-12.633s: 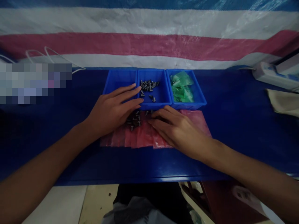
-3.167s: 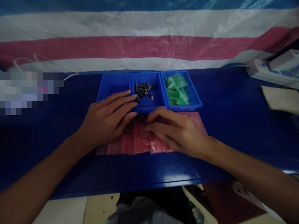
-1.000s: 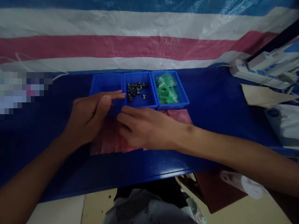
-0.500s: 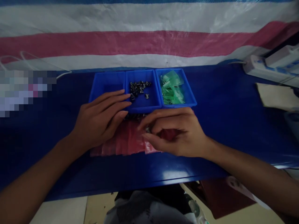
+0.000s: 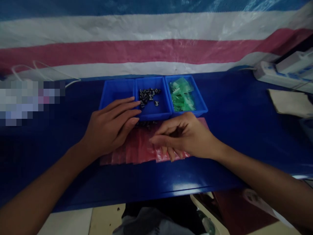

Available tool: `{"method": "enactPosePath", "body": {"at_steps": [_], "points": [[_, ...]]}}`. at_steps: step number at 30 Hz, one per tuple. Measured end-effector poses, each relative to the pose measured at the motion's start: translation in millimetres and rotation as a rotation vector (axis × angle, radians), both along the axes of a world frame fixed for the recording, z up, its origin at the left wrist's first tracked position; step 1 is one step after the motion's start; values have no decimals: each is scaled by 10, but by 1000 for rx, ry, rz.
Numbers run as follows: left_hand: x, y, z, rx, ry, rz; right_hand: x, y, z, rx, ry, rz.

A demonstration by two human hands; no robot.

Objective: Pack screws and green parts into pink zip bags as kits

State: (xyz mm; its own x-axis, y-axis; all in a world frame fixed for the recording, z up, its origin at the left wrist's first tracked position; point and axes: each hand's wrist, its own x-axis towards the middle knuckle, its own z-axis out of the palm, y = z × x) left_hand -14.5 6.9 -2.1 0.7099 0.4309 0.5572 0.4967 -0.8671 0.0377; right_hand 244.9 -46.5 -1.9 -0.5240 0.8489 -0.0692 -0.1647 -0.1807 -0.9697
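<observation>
My left hand [image 5: 113, 125] lies with its fingers stretched out over the front of the left blue tray [image 5: 118, 88] and the edge of the middle one. Thumb and forefinger of my right hand [image 5: 181, 135] are pinched together above the red plastic bags [image 5: 144, 148]; whatever is between them is too small to make out. The bags overlap in a row in front of the trays. Small black screws [image 5: 148, 94] sit in the middle blue tray [image 5: 155, 116], and more dark pieces [image 5: 146, 124] lie just before it. Green plastic bags [image 5: 182, 94] fill the right blue tray [image 5: 201, 112].
A white power strip [image 5: 271, 73] and a beige flat piece [image 5: 290, 101] lie at the right of the blue table [image 5: 156, 182]. A striped sheet [image 5: 156, 50] hangs behind. White cables [image 5: 73, 81] run at the left, beside a blurred-out patch.
My right hand's fingers have drawn together into a tighter pinch, with the other fingers lowered toward the red bags. My left hand keeps its place by the trays. The view has shifted slightly.
</observation>
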Motion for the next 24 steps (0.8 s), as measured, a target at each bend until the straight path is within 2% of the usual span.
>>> {"method": "enactPosePath", "body": {"at_steps": [2, 7, 10, 12, 13, 16, 18, 20, 24], "points": [[5, -7, 5, 12, 17, 8, -1, 19, -30, -12, 4, 9], [6, -26, 0, 48, 32, 17, 12, 131, -16, 33, 168, -205], [-1, -36, -7, 63, 42, 11, 74, 172, 26, 119, 165, -175], [-1, -37, -10, 59, 45, 13, 127, 164, 26, 342, -8, -158], [1, -36, -11, 54, 42, 12, 150, 152, 12, 526, -153, -159], [9, -28, -10, 46, 35, 0, 172, 111, -72, 1222, -667, -91], [10, -22, -7, 46, 30, 1, 144, 95, -139, 1547, -910, -2], [6, -17, -6, 43, 30, 6, 94, 92, -190, 1664, -1006, 23], [1, -8, -17, 40, 32, 5, 1, 97, -232, 1653, -1009, -30]]}}
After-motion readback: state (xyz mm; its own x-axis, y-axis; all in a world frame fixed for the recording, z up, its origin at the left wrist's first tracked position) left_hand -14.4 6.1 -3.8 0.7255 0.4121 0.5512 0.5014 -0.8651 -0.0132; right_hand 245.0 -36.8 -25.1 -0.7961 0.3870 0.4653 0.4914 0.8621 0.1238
